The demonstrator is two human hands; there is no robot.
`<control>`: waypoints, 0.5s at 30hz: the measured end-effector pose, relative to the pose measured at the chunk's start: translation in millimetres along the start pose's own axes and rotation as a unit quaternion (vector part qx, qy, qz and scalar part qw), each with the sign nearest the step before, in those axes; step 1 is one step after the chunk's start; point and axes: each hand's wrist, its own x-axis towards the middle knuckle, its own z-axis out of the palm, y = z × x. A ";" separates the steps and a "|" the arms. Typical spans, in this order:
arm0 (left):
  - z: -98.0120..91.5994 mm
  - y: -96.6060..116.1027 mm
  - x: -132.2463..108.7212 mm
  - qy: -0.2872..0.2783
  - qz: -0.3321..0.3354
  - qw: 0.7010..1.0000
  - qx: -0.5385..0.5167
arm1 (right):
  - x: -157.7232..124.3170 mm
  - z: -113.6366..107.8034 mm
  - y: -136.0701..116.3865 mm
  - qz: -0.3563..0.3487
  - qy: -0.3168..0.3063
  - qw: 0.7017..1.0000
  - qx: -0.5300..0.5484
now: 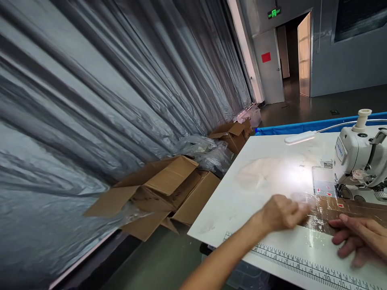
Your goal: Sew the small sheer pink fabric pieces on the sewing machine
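Note:
A brown strip under clear plastic film lies on the white sewing table, leading toward the sewing machine at the right. My left hand is closed, pinching the left end of the strip; it is slightly blurred. My right hand rests flat on the table with fingers spread, its fingertips touching the strip's near edge. A printed ruler runs along the table's front edge below both hands.
Open cardboard boxes and crumpled plastic bags sit on the floor left of the table, against a grey plastic curtain. A white lamp hangs over the table. An open door stands at the back.

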 end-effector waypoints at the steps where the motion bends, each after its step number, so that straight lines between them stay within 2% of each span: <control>1: 2.3 18.3 8.9 0.023 0.041 0.999 -0.002 | 0.1 3.6 -4.3 0.045 -0.040 0.995 0.078; 2: 4.6 34.4 17.3 0.041 0.085 0.995 -0.014 | 0.4 5.8 -8.4 0.091 -0.063 0.984 0.140; 4: 8.3 56.6 31.2 0.104 0.152 0.981 -0.054 | 1.6 7.3 -16.7 0.154 -0.059 0.969 0.184; 6: 8.4 62.1 38.7 0.162 0.147 0.972 -0.087 | 2.8 7.1 -24.7 0.176 -0.047 0.970 0.163; 8: 3.3 51.9 38.1 0.172 0.088 0.977 -0.092 | 3.1 7.2 -31.1 0.180 -0.063 0.967 0.169; 11: -9.4 22.7 25.1 0.102 -0.077 0.990 -0.063 | 0.9 7.7 -34.9 0.191 -0.080 0.950 0.234; 13: -15.0 5.6 13.6 0.018 -0.183 0.978 -0.101 | -1.6 7.0 -33.0 0.200 -0.078 0.940 0.264; 15: -15.1 -7.2 4.0 -0.002 -0.253 0.943 -0.214 | -4.5 4.5 -28.1 0.197 -0.076 0.938 0.274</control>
